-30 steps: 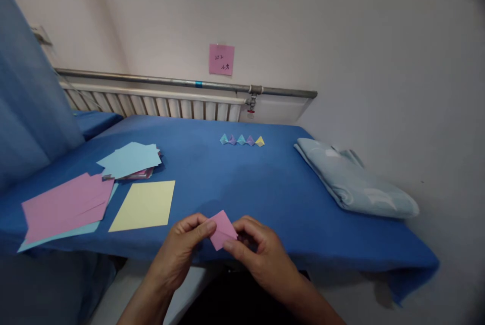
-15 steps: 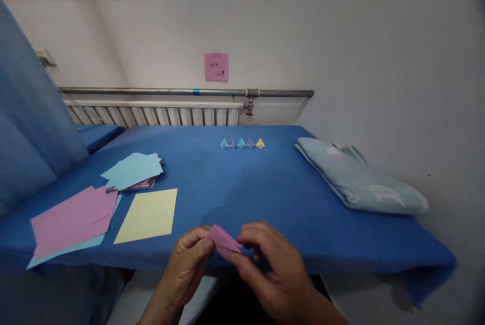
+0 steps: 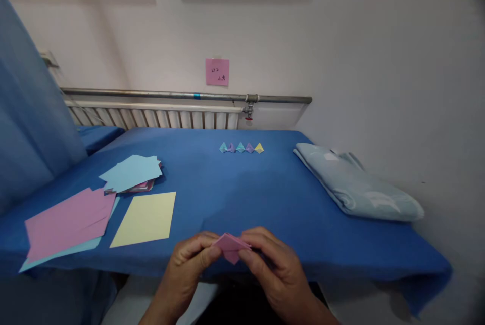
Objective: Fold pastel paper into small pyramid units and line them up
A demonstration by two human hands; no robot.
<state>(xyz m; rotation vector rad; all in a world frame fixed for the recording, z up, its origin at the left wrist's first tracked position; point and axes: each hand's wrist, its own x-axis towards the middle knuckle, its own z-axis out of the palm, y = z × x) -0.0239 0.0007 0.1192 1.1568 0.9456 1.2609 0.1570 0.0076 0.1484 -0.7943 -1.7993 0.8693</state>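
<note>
The left hand [image 3: 189, 267] grips the left side of the folded pink paper [image 3: 231, 246] between thumb and fingers; the right hand [image 3: 276, 267] pinches its right side likewise. The paper is located between both hands, near the front edge of the blue cloth [image 3: 261, 193]. The yellow paper sheet [image 3: 146, 220] lies flat on the cloth, to the left and farther forward. A row of five folded paper pieces [image 3: 240, 148] lies toward the rear; the folded blanket [image 3: 352, 183] rests at right.
</note>
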